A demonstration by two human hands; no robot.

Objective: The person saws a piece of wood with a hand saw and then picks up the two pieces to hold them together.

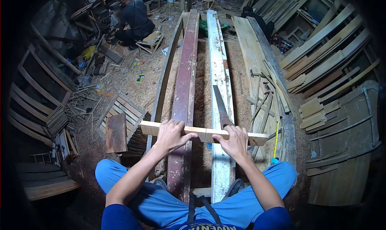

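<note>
A narrow pale board (197, 131) lies crosswise over a maroon beam (183, 81) and a white, paint-worn beam (217, 57). A dark line crosses the board's face near its middle, between my hands. My left hand (170, 136) is wrapped over the board left of that line, thumb pointing inward along its face. To the right of the line, my right hand (235, 141) grips the same board, its thumb also turned inward. Just beyond my right knuckles, a handsaw (220, 103) rests along the white beam with its blade pointing away from me.
On the right, a long plank (247, 45) carries scrap sticks, a hammer (255, 73) and a yellow tape measure (276, 143). A slatted wooden piece (124, 116) stands left. Another person (134, 19) crouches at the back left. Shavings cover the floor; boards line the right side.
</note>
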